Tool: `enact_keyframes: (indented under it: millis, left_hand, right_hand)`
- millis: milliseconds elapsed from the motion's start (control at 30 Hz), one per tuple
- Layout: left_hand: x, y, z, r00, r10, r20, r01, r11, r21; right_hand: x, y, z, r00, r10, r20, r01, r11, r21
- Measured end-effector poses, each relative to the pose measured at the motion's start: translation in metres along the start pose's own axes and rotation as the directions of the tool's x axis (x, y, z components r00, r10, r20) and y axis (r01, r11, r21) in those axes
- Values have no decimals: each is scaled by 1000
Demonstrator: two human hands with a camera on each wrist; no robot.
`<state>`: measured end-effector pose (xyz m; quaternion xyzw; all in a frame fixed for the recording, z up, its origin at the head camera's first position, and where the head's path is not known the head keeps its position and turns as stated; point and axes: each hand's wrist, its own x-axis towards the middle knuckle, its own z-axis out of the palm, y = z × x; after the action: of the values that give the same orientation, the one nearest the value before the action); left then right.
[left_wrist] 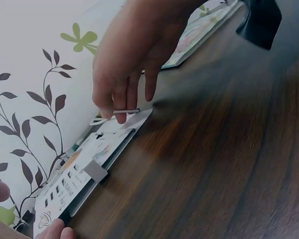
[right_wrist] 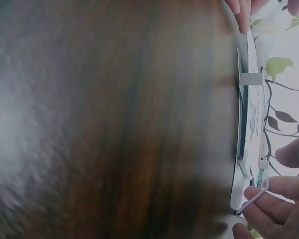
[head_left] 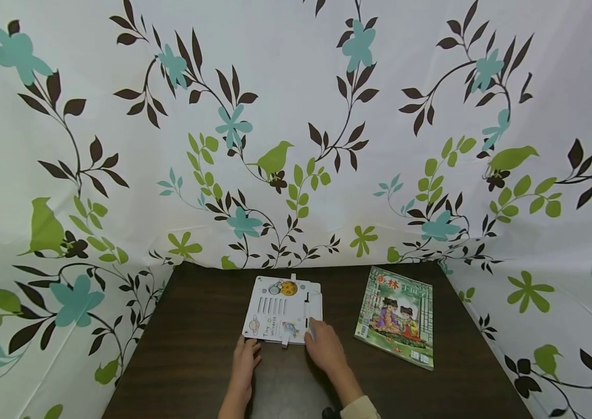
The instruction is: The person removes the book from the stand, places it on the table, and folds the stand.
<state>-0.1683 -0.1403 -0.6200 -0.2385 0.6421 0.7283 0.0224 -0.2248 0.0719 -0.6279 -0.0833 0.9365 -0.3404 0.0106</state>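
A white book stand (head_left: 270, 308) printed with planets and "Tiny universe" lies almost flat on the dark table. My left hand (head_left: 244, 364) is at its near left corner, and the fingertips (left_wrist: 54, 230) touch the edge there in the left wrist view. Over the near right part reaches my right hand (head_left: 324, 346). A thin bent wire bar (right_wrist: 254, 198) crosses the fingers (right_wrist: 279, 205) of that hand, while its thumb (right_wrist: 294, 152) stays apart from the bar. A grey tab (left_wrist: 95, 171) folds over the stand's near edge.
To the right of the stand lies a magazine (head_left: 395, 317) with two cartoon children on its cover. The dark wooden table (head_left: 191, 326) ends at a white curtain (head_left: 296, 116) patterned with leaves and birds, which hangs behind and along both sides.
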Motion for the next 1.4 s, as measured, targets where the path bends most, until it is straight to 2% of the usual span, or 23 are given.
enact_keyframes:
  millis: [367,533,767,933,1133,1300,1400]
  left_hand:
    - [9,2,0,1000,-7,8,7,1000,4]
    - [11,1,2,1000,29,11,-29,1000,0]
    - [15,2,-3,996,84,28,-85,994,62]
    - [22,5,-8,996,86,29,-89,991,104]
    - [27,13,-12,993,106,59,-113,985,131]
    - [35,15,-13,990,116,86,-127,982,143]
    - [39,13,-14,990,119,81,-130,979,156]
  right_hand:
    - [-12,-9,10,999,-35,15,35,999,-8]
    - [-16,-13,15,999,-30,22,30,1000,-5]
    - [-22,-16,19,999,-34,20,34,999,-6]
    - [-24,-20,19,999,-46,22,47,999,-6]
    - [-28,-25,20,999,-30,36,31,999,-12]
    - [-32,-27,22,999,-42,33,43,998,-35]
    - [-35,-28,23,998,-61,32,62,997,-51]
